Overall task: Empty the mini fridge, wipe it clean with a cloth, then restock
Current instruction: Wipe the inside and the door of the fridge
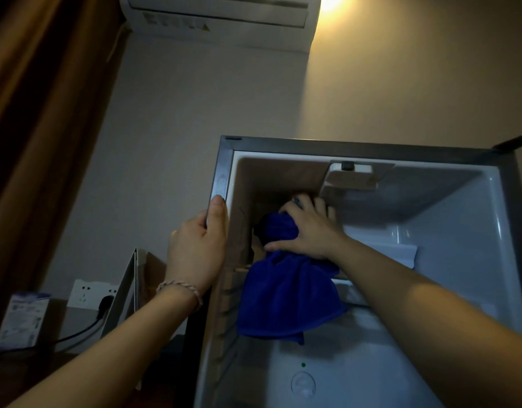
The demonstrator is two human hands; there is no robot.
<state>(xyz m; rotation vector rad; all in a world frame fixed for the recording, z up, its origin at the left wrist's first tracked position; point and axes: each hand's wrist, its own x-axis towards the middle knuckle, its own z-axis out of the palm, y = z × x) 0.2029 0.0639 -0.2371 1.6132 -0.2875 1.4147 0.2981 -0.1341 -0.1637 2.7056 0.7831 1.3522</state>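
Note:
The mini fridge [371, 144] stands open in front of me, its white inside lit from the right. My left hand [196, 248] grips the fridge's left front edge, thumb on the frame. Deep in the upper left of the compartment, my right hand [308, 226] holds a blue cloth [286, 293] against the inner wall. Most of the cloth hangs down below the hand. No food or bottles show inside the fridge.
A thermostat housing [349, 178] sits on the fridge ceiling just right of my right hand. A shelf ledge [401, 250] runs along the back. Left of the fridge are a cardboard box [130, 290], a wall socket with a black plug [90, 294] and a small white carton [20, 319].

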